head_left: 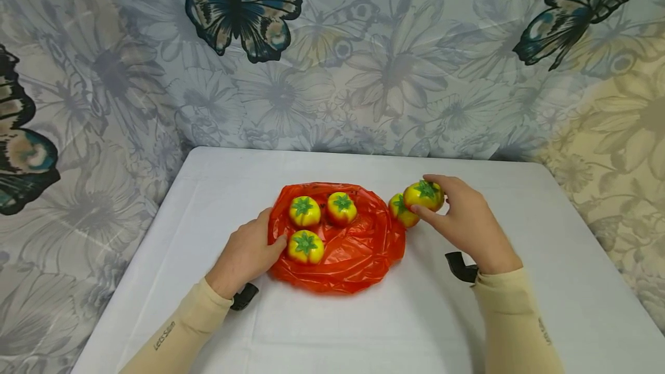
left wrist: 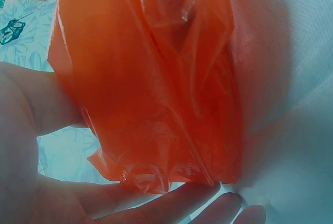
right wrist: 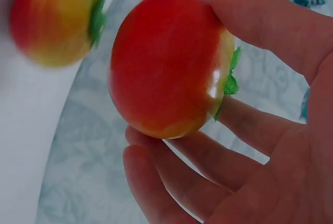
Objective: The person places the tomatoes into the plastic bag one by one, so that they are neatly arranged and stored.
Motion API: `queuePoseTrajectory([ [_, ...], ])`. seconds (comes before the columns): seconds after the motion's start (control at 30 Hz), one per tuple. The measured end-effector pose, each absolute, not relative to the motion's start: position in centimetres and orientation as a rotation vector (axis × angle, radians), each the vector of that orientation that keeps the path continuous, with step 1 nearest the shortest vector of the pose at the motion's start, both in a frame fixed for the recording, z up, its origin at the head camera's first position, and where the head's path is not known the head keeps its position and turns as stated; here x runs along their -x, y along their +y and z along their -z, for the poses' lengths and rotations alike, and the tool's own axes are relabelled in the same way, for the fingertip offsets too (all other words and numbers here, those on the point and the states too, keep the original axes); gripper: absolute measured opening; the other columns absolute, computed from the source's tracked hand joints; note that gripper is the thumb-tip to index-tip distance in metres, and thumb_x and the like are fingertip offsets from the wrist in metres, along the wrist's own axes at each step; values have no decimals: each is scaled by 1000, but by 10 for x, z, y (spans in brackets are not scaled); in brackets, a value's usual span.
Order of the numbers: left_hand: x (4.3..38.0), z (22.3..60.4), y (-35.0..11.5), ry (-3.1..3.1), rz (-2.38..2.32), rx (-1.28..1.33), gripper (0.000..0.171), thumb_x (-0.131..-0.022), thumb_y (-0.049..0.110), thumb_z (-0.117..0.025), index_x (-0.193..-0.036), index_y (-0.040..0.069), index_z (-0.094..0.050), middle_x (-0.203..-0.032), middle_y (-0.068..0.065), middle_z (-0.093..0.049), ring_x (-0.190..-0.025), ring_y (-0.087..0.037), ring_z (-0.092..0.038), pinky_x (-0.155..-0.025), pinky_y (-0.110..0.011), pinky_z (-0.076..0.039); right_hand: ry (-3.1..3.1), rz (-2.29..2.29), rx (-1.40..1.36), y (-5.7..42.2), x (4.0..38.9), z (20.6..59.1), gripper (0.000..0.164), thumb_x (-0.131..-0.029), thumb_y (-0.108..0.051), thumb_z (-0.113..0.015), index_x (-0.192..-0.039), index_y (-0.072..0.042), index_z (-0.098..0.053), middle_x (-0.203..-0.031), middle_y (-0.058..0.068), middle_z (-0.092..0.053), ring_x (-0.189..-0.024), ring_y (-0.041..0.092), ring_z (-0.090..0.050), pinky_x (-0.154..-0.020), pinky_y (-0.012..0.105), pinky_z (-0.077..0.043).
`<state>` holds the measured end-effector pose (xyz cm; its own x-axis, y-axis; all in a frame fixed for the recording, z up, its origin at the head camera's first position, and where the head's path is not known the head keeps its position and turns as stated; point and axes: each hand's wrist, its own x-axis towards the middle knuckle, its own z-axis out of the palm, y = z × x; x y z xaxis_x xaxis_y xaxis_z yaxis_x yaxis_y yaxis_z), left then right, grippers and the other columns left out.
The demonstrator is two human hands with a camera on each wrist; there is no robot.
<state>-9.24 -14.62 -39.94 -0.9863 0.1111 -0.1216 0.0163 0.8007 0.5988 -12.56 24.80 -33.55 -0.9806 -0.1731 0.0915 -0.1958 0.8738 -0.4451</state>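
A red plastic bag (head_left: pixel 358 253) stands with its mouth spread wide on the table. Inside it sit three yellow-red artificial tomatoes with green leaf tops: one at the back left (head_left: pixel 305 212), one at the back right (head_left: pixel 342 209) and one in front (head_left: pixel 306 247). My left hand (head_left: pixel 249 253) holds the bag's left rim, thumb on the inner side and fingers outside. Just right of the bag, my right hand (head_left: pixel 470 221) grips another tomato (right wrist: pixel 169 65) between thumb and fingers, raised above the table. A further tomato (right wrist: pixel 57 21) lies against the bag's right side, partly behind the held one.
A white cloth covers the table (head_left: pixel 395 328). Behind it and at the sides hangs a floral wall covering (head_left: pixel 343 97) printed with large butterflies. Black straps (head_left: pixel 461 267) show at both wrists.
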Motion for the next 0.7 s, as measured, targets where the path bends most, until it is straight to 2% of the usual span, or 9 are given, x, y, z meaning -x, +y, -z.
queuePoseTrajectory([
  [0.13,92,399,-146,2839,-949,-113,67,-104,27,-65,-160,-2,-43,-144,-22,-69,-115,-33,-74,-96,-52,-64,-3006,-726,-348,233,121,335,66,-97,-35,-82,-153,-8,-57,-149,21,-61,-118,40,-62,-96,59,-57],
  [0.33,92,399,-147,2833,-966,-113,66,-104,26,-65,-159,-2,-43,-141,-20,-71,-109,-29,-74,-93,-49,-65,-3068,-740,-384,211,117,338,66,-98,-35,-81,-154,-11,-56,-153,19,-60,-134,43,-60,-105,64,-56],
  [0.7,93,400,-147,2841,-967,-102,65,-104,26,-66,-158,-2,-45,-137,-20,-73,-104,-28,-73,-91,-48,-65,-3065,-763,-555,178,111,352,65,-95,-36,-84,-150,-13,-59,-146,9,-65,-131,33,-66,-107,56,-58],
])
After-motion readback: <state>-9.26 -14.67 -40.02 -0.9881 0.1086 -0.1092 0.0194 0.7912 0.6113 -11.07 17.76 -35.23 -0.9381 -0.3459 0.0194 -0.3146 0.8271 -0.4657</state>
